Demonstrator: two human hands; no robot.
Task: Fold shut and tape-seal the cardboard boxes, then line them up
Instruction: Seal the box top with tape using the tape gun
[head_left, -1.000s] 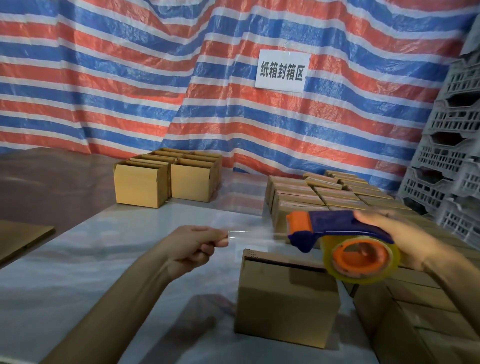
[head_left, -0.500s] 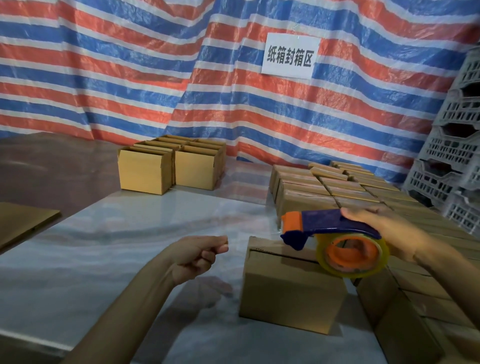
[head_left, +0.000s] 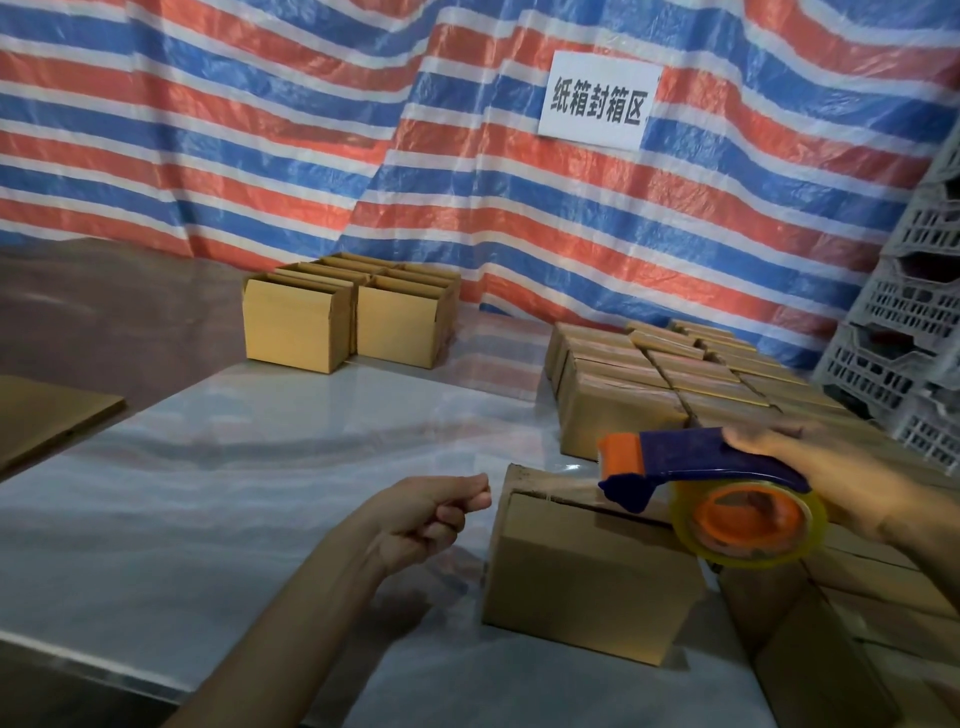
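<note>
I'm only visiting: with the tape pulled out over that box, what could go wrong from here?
1. The clear tape runs from the tape dispenser in the right hand towards the left hand, which seems to pinch its end. Stretched over the box, it could twist or land off the flap seam.
2. Neither hand holds the box, which stands on a glossy table. Pressing the tape down might slide it askew.

Packing area: tarp wall, plastic crates, many cardboard boxes.
</note>
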